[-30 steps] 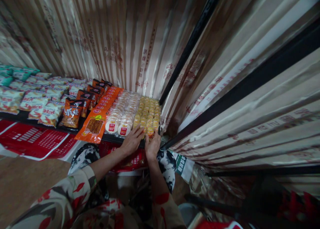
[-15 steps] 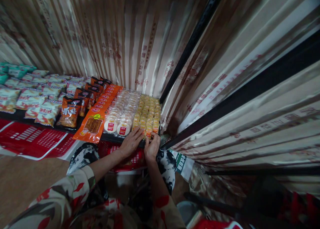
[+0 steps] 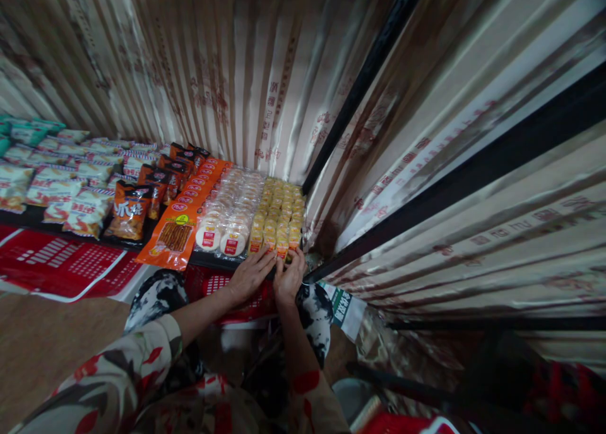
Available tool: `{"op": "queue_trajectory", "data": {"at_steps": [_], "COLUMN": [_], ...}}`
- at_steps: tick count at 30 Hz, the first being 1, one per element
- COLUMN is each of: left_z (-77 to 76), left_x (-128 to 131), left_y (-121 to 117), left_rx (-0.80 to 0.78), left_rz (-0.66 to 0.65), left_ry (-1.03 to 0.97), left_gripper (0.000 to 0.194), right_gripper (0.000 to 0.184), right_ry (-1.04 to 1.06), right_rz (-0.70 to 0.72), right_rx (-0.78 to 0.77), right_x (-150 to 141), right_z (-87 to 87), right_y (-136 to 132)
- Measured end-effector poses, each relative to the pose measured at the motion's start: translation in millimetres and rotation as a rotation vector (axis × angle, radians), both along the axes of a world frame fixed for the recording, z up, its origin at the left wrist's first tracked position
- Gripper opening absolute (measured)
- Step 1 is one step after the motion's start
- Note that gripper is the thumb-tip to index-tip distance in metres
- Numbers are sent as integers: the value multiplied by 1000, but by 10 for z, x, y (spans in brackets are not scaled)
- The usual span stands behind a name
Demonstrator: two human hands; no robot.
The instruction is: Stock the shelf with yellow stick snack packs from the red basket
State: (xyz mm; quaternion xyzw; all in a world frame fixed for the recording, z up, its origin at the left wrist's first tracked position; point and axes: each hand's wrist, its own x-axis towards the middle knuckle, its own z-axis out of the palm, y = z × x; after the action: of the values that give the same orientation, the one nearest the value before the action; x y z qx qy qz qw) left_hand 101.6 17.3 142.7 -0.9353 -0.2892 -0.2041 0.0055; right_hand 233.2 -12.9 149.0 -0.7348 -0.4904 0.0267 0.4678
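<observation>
Rows of small yellow snack packs fill the right end of a low dark shelf. My left hand lies at the shelf's front edge, fingers stretched out against the nearest yellow packs. Close beside it, my right hand pinches the front yellow pack with its fingertips. Round white cakes in clear wrap lie just left of the yellow rows, and a long orange packet lies beyond them.
Further left on the shelf are dark orange bags and white snack bags. A red basket sits below the shelf. Striped paper walls and black shelf rails close in on the right. The floor is wooden.
Both hands have drawn slightly toward me along the front edge, and the right hand's fingers have closed on the front yellow pack. The view has shifted a little.
</observation>
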Motion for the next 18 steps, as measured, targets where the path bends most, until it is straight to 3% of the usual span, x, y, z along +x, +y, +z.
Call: {"op": "queue_trajectory", "data": {"at_steps": [6, 11, 15, 18], "left_z": [-3, -30, -176, -346], "left_x": [-10, -205, -472, -624], "left_y": [-35, -220, -401, -454], "left_rx": [20, -33, -166, -326], "left_rz": [-15, -56, -107, -6], "left_ry": [-70, -184, -105, -6], "left_gripper": [39, 31, 26, 19], "right_gripper": [34, 33, 28, 30], "right_ry": [-29, -71, -95, -90], "right_rz": [5, 25, 150, 299], "right_rx": [-7, 71, 91, -6], "right_x": [11, -109, -264, -355], "right_z": [6, 33, -78, -237], "right_y": [-2, -154, -364, -468]}}
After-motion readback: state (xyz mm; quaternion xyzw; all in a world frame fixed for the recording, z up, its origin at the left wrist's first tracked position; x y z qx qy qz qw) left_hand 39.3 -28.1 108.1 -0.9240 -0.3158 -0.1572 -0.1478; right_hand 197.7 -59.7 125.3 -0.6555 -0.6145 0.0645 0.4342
